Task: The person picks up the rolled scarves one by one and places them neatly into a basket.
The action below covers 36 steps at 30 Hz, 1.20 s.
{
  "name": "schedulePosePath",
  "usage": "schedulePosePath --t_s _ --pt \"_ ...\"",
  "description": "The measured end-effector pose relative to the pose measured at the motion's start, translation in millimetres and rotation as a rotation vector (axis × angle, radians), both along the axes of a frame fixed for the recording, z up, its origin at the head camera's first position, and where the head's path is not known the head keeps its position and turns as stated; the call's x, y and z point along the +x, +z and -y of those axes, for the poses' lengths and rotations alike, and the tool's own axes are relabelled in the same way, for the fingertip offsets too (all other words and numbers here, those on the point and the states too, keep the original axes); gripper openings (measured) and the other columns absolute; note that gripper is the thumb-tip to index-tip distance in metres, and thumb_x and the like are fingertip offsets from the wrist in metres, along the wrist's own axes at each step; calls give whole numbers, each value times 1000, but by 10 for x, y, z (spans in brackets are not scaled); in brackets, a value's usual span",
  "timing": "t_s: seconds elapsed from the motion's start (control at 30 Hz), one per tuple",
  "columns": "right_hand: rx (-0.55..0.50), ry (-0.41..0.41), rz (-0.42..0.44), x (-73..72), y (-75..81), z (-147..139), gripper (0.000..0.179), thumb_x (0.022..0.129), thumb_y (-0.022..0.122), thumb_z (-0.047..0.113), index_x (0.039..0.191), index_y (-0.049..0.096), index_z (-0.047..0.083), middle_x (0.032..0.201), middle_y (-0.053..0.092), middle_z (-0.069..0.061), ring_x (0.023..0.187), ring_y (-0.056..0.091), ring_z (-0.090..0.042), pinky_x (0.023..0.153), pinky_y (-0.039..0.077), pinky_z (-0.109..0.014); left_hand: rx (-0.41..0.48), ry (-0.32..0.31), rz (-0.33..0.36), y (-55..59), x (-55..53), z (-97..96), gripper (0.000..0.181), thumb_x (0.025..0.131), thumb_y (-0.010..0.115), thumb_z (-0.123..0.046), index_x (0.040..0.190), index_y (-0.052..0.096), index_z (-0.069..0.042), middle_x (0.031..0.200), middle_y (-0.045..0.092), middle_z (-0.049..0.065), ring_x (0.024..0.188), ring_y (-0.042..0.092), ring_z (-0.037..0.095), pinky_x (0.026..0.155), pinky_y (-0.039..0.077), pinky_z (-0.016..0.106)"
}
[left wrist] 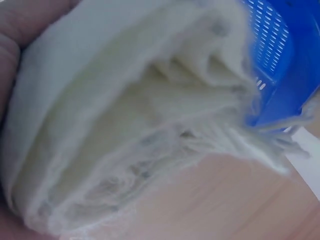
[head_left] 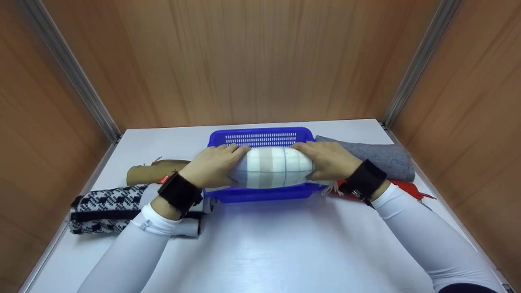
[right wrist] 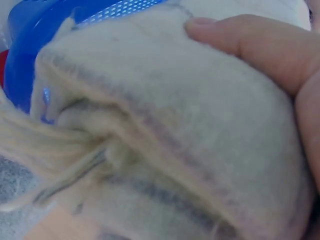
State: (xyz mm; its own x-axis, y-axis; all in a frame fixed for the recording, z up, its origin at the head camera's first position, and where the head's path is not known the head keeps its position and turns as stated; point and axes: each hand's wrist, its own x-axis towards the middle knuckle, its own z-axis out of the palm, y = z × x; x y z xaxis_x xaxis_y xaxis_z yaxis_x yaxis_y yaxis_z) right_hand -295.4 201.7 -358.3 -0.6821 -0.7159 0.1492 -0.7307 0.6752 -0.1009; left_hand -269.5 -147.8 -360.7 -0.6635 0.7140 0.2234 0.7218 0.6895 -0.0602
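Your left grip (head_left: pixel 213 165) and right grip (head_left: pixel 329 160) are grasping a rolled plaid cloth (head_left: pixel 268 167) by its two ends, thumbs lying along the upper side. You are holding the roll level over the blue basket (head_left: pixel 260 196); how far it is dipping inside, you cannot tell. The cloth is showing a soft, fuzzy weave in cream, beige and grey-blue checks. Its ends are revealing loosely folded, spiralling layers, and cream tassels (right wrist: pixel 40 145) are trailing from it. The basket is presenting smooth plastic, a rounded rim and slotted walls.

On the white counter (head_left: pixel 260 252), a black-and-grey houndstooth roll (head_left: pixel 108 205) is lying at left, with a tan roll (head_left: pixel 146 173) behind it. At right, a felt-like grey roll (head_left: pixel 374 158) is resting behind a red cloth (head_left: pixel 409 188). Wood-grain panels (head_left: pixel 260 61) are enclosing the counter, with metal strips (head_left: pixel 73 69) running along their joints.

Your grips and the plaid roll are blocking most of the basket's interior. Your black wristbands (head_left: pixel 180 193) are partly covering the cloths at either side.
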Motion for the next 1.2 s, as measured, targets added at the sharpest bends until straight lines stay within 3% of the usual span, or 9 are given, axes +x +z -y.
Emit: schedulePosePath --t_s 0.63,1.2 --pt "22 -20 -15 -107 -178 42 89 74 98 21 152 55 15 123 74 -14 108 74 -35 88 64 -57 -15 54 106 -186 -166 5 95 81 97 -40 157 50 -9 134 70 14 121 70 38 98 62 57" --pt "49 -61 57 -164 -278 117 86 75 97 20 151 56 18 126 74 -14 114 73 -36 94 62 -59 -34 127 192 -298 -218 -5 90 82 96 -33 156 50 -8 138 69 15 125 69 38 104 60 58"
